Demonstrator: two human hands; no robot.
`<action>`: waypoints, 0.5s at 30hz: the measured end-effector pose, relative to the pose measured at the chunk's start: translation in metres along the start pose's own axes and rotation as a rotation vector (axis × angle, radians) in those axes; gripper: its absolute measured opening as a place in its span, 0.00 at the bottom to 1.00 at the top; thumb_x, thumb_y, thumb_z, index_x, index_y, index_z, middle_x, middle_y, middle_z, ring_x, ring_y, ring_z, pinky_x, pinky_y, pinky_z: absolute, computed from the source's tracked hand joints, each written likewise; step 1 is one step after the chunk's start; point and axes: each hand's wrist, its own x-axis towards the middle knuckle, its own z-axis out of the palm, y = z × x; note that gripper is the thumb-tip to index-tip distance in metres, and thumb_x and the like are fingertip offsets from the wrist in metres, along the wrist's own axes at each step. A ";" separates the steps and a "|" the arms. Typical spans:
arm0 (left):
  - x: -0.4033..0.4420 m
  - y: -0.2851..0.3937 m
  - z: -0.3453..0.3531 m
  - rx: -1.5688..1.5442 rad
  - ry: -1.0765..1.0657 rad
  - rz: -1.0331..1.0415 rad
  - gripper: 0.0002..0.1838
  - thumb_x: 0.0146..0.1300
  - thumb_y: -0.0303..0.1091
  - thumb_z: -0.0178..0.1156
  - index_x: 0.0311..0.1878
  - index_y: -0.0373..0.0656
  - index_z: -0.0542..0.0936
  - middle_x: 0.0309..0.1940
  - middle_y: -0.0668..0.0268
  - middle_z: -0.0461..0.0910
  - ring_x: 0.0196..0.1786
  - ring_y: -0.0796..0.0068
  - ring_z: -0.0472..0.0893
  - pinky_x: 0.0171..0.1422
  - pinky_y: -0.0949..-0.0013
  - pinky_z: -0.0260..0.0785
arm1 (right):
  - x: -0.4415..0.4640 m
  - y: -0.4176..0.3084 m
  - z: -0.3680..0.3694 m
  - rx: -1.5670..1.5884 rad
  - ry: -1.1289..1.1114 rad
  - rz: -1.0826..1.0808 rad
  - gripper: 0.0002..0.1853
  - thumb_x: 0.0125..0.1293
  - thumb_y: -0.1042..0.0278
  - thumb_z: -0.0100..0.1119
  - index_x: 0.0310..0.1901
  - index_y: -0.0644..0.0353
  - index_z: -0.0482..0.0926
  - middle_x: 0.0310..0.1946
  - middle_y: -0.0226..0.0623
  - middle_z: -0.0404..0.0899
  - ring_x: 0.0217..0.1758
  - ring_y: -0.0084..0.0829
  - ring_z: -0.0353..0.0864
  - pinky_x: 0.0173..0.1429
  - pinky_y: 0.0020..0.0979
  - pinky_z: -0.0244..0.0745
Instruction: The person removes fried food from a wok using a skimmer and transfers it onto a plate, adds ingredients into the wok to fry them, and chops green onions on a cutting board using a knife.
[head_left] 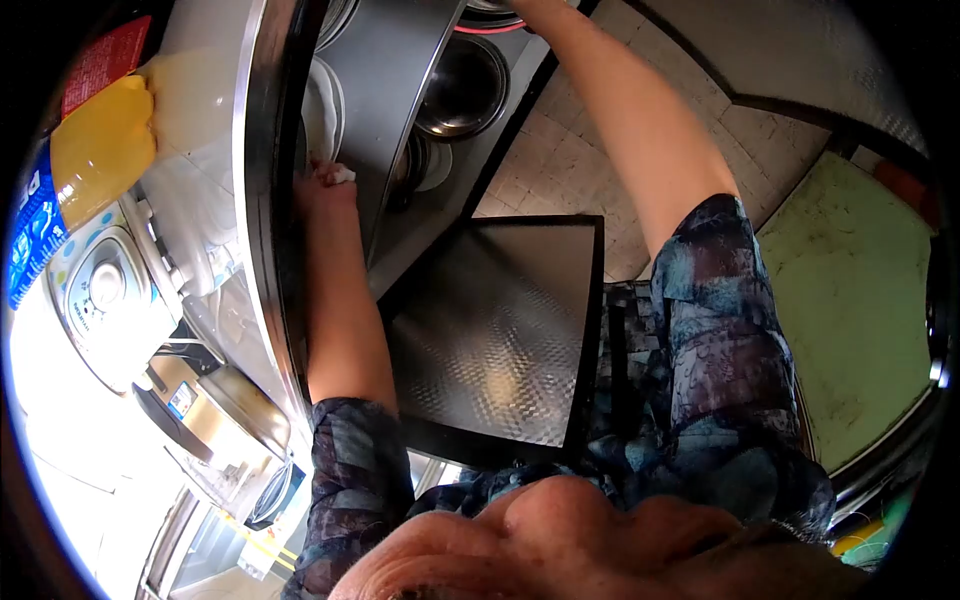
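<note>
My left hand (328,188) reaches into the upper shelf of an open cabinet, its fingers closed round a small white crumpled piece (345,174) that looks like cloth or paper. Just beyond it stands a white plate (325,105). My right arm stretches to the top edge of the view. Only the wrist of my right hand (525,6) shows there, beside stacked pans and a red rim (492,28); its fingers are out of sight. On the lower level sits a shiny metal bowl (465,88), with darker cookware and a white dish (436,163) nearby.
A grey shelf board (385,75) divides the cabinet. Its open door (500,330) with a textured panel stands close to my body. The countertop edge (262,200) runs along the left, with a yellow package (105,145) above. To the right is a green board (860,310).
</note>
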 end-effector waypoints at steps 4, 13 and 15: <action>0.006 -0.013 0.058 0.004 -0.241 0.052 0.15 0.69 0.48 0.47 0.33 0.46 0.68 0.18 0.70 0.66 0.14 0.81 0.60 0.14 0.76 0.49 | 0.005 0.020 0.011 0.144 -0.280 -0.041 0.17 0.63 0.64 0.53 0.50 0.65 0.73 0.38 0.59 0.79 0.45 0.57 0.79 0.50 0.48 0.73; 0.075 -0.012 0.180 0.003 -0.361 0.296 0.17 0.70 0.40 0.46 0.44 0.33 0.75 0.21 0.67 0.71 0.15 0.82 0.59 0.19 0.82 0.49 | -0.044 0.053 -0.025 0.307 -0.763 -0.049 0.29 0.67 0.58 0.55 0.64 0.65 0.62 0.35 0.47 0.82 0.38 0.42 0.82 0.43 0.40 0.76; 0.131 0.001 0.164 0.027 -0.454 0.226 0.15 0.69 0.37 0.47 0.41 0.34 0.76 0.23 0.67 0.73 0.17 0.83 0.60 0.19 0.81 0.50 | -0.056 0.050 -0.035 0.333 -0.690 -0.050 0.26 0.66 0.57 0.55 0.60 0.66 0.68 0.33 0.50 0.82 0.37 0.47 0.82 0.42 0.41 0.76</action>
